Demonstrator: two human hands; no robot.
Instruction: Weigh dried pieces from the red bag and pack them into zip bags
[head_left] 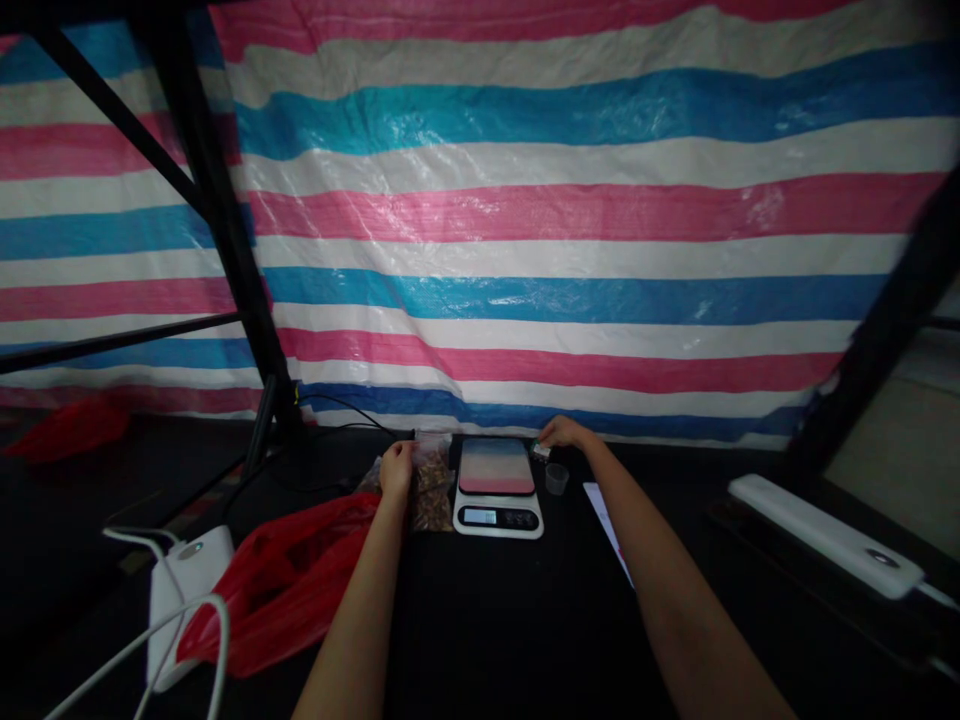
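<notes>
My left hand [396,468] is closed at the upper left edge of a clear plastic zip bag [433,492] filled with brown, dried-looking pieces. To the right of the bag lies a white kitchen scale [498,520] with a shiny reflective platform and a lit display; the digits are too small to read. Beyond the scale's far right corner, my right hand [566,433] has its fingers closed on a small whitish packet [540,452], whose kind I cannot make out. Just below that hand stands a small clear plastic cup [556,479].
A red plastic bag [292,580] lies left of my forearm, beside a white device [187,580] with white cables. White paper [606,520] sits partly under my right forearm. A long white device [825,535] is at right. Black frame posts [217,200] stand before a striped tarp [562,210].
</notes>
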